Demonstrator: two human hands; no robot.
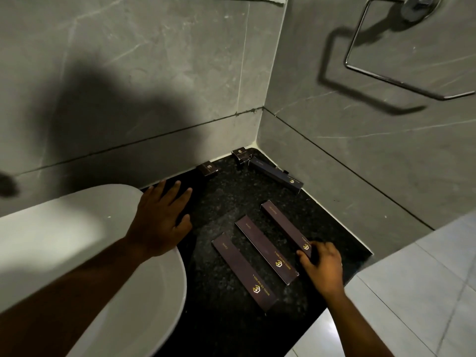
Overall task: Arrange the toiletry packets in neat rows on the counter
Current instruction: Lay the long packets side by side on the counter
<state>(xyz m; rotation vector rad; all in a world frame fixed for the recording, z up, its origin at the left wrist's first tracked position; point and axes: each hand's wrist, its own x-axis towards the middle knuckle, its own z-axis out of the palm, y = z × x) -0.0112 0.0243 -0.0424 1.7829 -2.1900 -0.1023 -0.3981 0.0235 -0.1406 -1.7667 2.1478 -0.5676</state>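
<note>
Three long dark packets with gold logos lie side by side on the black speckled counter (226, 202): a left packet (243, 271), a middle packet (266, 249) and a right packet (284, 226). My right hand (322, 266) grips the near end of the right packet. My left hand (162, 217) rests flat on the counter beside the basin, fingers spread, holding nothing. A fourth long packet (275, 173) lies near the back corner. Two small square boxes (240, 154) sit in the corner and another small box (208, 169) against the back wall.
A white oval basin (90, 253) fills the left side of the counter. Grey tiled walls meet at the corner behind the packets. A chrome towel ring (401, 81) hangs on the right wall. The counter's front edge drops to a light tiled floor (425, 292).
</note>
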